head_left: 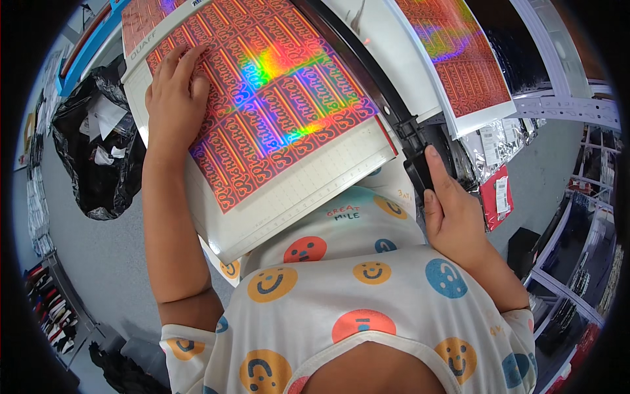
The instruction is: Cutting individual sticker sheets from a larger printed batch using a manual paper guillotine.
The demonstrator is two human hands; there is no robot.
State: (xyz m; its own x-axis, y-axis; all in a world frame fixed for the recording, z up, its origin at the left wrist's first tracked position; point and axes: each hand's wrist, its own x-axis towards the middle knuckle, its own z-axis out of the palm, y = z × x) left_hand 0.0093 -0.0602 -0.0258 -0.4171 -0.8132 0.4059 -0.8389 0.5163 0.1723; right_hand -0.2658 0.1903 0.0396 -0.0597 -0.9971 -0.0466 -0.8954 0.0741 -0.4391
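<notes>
A shiny holographic sheet printed with rows of red and orange lettering [275,98] lies on the white gridded bed of a guillotine paper trimmer [295,197]. My left hand [179,93] rests on the sheet's left part, fingers spread and pointing to the far side, holding nothing. At the right, my right hand [450,207] is closed on the black handle of the trimmer's blade arm [418,170], index finger laid along it. The arm is down along the bed's right side, beside the sheet's right edge; whether the blade touches the bed is hidden.
More printed holographic sheets on white backing [472,79] lie at the upper right. Below them are clear-wrapped packages [492,143] and a red package [497,197]. A black bin bag with paper scraps [98,182] stands on the left. Shelving [566,261] lines the right side.
</notes>
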